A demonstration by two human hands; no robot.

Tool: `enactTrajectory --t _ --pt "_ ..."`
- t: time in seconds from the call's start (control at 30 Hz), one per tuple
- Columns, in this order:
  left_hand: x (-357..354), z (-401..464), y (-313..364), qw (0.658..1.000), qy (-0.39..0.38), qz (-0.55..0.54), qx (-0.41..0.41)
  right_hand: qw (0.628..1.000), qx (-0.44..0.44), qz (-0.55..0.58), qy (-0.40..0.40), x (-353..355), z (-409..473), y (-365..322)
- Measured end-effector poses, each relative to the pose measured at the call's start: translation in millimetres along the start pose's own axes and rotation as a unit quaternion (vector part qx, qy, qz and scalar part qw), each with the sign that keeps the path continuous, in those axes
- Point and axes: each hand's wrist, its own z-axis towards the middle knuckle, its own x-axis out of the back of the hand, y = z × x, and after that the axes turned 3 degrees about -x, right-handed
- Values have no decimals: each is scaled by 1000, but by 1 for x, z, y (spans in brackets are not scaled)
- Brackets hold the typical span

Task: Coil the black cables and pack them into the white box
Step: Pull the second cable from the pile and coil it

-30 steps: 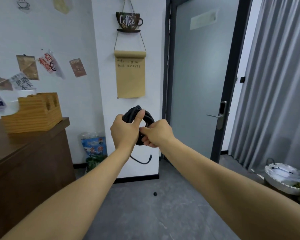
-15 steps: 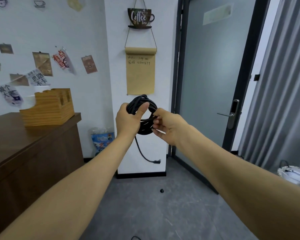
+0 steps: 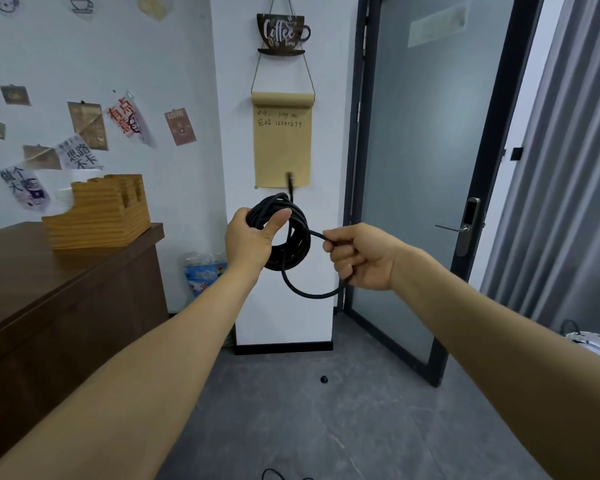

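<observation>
A black cable is wound into a round coil held at chest height in front of a white pillar. My left hand grips the coil's left side, thumb pressed over the top strands. My right hand is closed on the cable's loose tail, which loops down below the coil and back up into my fist. One plug end sticks up above the coil. Another piece of black cable lies on the floor at the bottom edge. No white box is in view.
A brown wooden counter stands at the left with a wooden holder on it. A grey door with a handle is at the right, curtains beyond it. A small black object lies on the grey floor.
My right hand has pulled away from the coil to the right, drawing the loose tail out into a hanging loop. The hanging plug end no longer dangles below.
</observation>
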Motion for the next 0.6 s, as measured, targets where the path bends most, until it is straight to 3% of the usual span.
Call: enactTrajectory --t 0.17,0.23,0.37,0.43,0.5,0.6 --pt "1 0 0 1000 10 26 8 981 27 -187 44 3 -4 -7" --pt "2 -1 -1 999 15 41 1 974 57 -220 27 4 -9 -10" --pt "10 4 2 997 66 13 32 990 119 -20 -69 13 -10 1" --pt "12 7 3 997 66 15 33 989 109 65 -70 14 -4 8" --pt "13 6 1 997 64 21 39 994 72 75 -25 15 0 5" --pt "10 3 -1 997 52 34 40 999 10 -20 42 21 -2 -8"
